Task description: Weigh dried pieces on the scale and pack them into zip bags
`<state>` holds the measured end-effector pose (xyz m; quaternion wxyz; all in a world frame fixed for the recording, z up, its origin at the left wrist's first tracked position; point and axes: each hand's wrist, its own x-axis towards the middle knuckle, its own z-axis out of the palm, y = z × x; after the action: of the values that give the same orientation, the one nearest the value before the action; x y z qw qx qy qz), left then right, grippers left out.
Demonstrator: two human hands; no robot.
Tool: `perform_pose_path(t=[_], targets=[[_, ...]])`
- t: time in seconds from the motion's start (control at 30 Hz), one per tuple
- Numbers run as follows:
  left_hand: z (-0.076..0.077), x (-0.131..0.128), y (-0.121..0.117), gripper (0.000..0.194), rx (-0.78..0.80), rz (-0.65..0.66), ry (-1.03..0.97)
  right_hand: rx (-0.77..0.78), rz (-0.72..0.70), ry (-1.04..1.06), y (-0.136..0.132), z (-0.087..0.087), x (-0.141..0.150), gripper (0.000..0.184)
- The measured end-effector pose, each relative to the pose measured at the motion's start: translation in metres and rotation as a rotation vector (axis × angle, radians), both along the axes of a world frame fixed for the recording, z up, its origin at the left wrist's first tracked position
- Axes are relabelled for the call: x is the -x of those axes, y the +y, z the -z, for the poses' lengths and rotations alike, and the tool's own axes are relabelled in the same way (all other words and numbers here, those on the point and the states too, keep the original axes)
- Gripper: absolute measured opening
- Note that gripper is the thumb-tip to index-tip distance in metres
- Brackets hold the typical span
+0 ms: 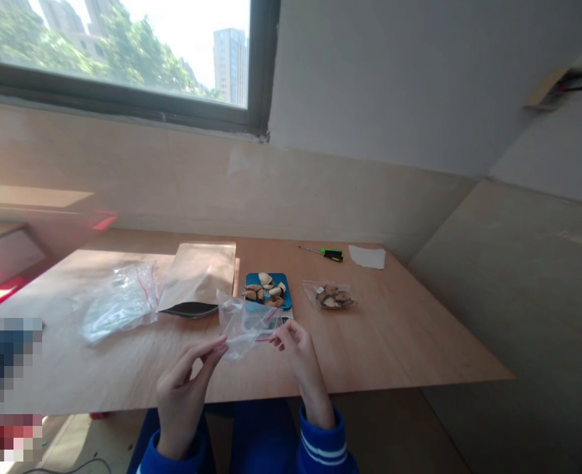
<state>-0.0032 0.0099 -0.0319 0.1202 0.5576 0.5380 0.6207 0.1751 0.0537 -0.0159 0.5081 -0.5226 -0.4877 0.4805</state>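
Observation:
Between my two hands hangs a clear zip bag (239, 329) with a red seal line. My left hand (187, 378) pinches its left end between thumb and fingertips. At the red-lined end, my right hand (295, 339) grips with its fingers closed. I make out nothing inside the bag. Just behind it, partly covered by the plastic, a small scale (287, 296) with a blue top carries several dried slices (266, 289), pale and brown. Right of the scale lies a filled zip bag (333, 296) of brown slices.
A brown paper pouch (199, 273) with a dark opening lies left of the scale. Beside it is a heap of clear bags (123, 303). Green-black screwdrivers (331, 254) and a white paper piece (367, 257) lie at the back right of the wooden table (394, 342).

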Motion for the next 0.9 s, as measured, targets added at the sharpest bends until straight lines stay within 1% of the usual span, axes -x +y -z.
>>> perform_pose_path(t=[0.07, 0.1, 0.13, 0.17, 0.23, 0.3, 0.37, 0.43, 0.53, 0.6, 0.63, 0.7, 0.77, 0.83, 0.9], targets=[[-0.008, -0.001, -0.001, 0.011, -0.051, 0.013, 0.018, -0.02, -0.143, 0.004, -0.003, -0.004, -0.015, 0.034], [-0.011, -0.001, 0.0, 0.013, -0.083, -0.003, 0.009, -0.02, -0.197, -0.005, -0.004, -0.006, -0.021, 0.038], [-0.015, 0.0, 0.003, 0.015, -0.114, -0.03, 0.002, -0.013, -0.225, -0.028, -0.005, -0.007, -0.028, 0.043], [-0.019, 0.001, 0.006, 0.018, -0.145, -0.064, 0.001, -0.005, -0.216, -0.067, -0.006, -0.007, -0.034, 0.046], [-0.027, 0.007, 0.017, 0.022, -0.206, -0.138, 0.022, 0.002, -0.122, -0.173, -0.005, -0.002, -0.047, 0.048], [-0.035, 0.012, 0.029, 0.021, -0.257, -0.19, 0.036, -0.007, 0.003, -0.275, -0.003, 0.006, -0.061, 0.046], [-0.042, 0.014, 0.041, 0.017, -0.284, -0.187, 0.022, -0.012, 0.09, -0.332, -0.002, 0.015, -0.073, 0.043], [-0.045, 0.012, 0.048, 0.014, -0.286, -0.149, -0.015, -0.015, 0.123, -0.354, -0.002, 0.021, -0.082, 0.041], [-0.038, 0.005, 0.051, 0.018, -0.236, -0.081, -0.086, -0.075, 0.131, -0.399, 0.002, 0.026, -0.085, 0.038], [-0.029, 0.0, 0.048, 0.023, -0.177, -0.037, -0.125, -0.176, 0.124, -0.473, 0.01, 0.025, -0.079, 0.039], [-0.024, -0.002, 0.047, 0.025, -0.145, -0.017, -0.136, -0.235, 0.103, -0.52, 0.016, 0.023, -0.074, 0.04], [-0.016, -0.004, 0.043, 0.026, -0.096, 0.011, -0.142, -0.32, 0.007, -0.624, 0.034, 0.017, -0.062, 0.048], [-0.011, -0.004, 0.04, 0.026, -0.07, 0.022, -0.13, -0.308, -0.124, -0.739, 0.056, 0.011, -0.051, 0.059], [-0.009, -0.004, 0.04, 0.026, -0.066, 0.021, -0.117, -0.224, -0.223, -0.852, 0.077, 0.006, -0.042, 0.071], [-0.009, -0.004, 0.04, 0.024, -0.077, 0.016, -0.099, -0.164, -0.28, -0.92, 0.094, 0.005, -0.039, 0.072]])
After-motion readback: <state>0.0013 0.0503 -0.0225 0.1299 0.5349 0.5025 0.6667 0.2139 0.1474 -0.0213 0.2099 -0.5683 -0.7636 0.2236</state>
